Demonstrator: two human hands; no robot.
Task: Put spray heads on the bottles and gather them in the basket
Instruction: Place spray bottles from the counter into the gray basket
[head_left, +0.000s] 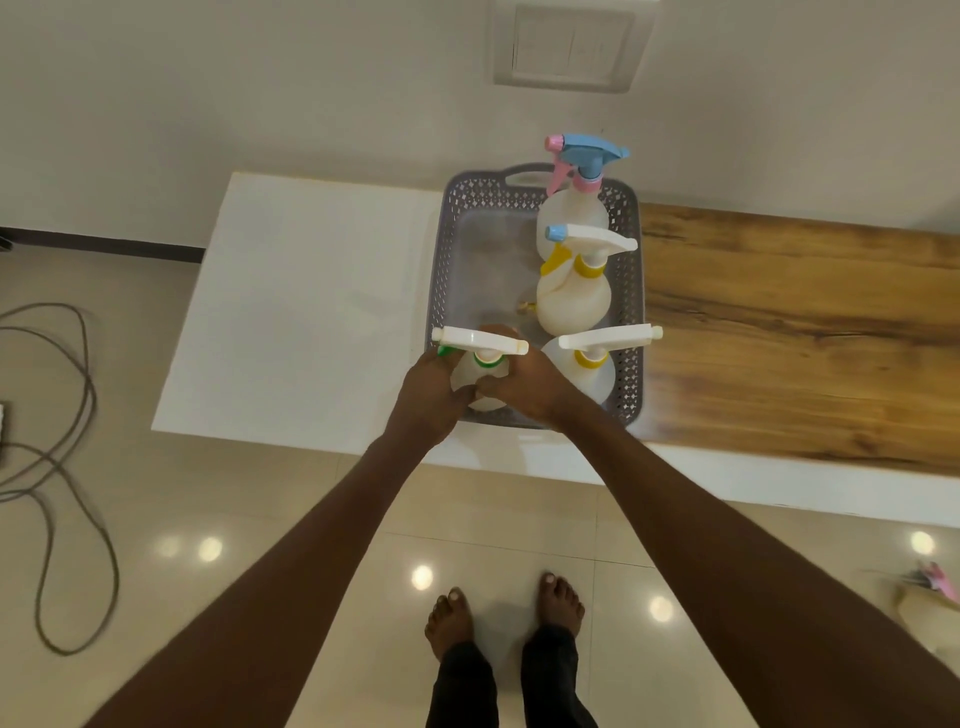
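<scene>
I hold a translucent white plastic bottle with a white spray head and green collar (480, 371) between both hands, at the near left corner of the grey perforated plastic basket (631, 291). Whether its base has reached the basket floor I cannot tell; my hands hide it. My left hand (426, 395) curls round the bottle's left side, thumb across the front, and my right hand (524, 387) wraps the right side, fingers closed on the body.

Three finished bottles stand upright along the basket's right wall: nearest me a white bottle with a white head and yellow collar (592, 369), just beside my right hand; behind it a white bottle with a yellow trigger and blue nozzle tip (574, 301); at the far end a white bottle with a blue and pink spray head (574, 208).

The basket sits on the white part of the surface (311, 301), next to a wood-grain stretch (800, 332). A grey cable (62, 467) loops over the tiled floor at my left.

The risk, as I judge it: the long head could swing into the neighbouring yellow-collared bottle's nozzle and tip it, or the bottle's base could catch the near rim and topple outward when I let go.
</scene>
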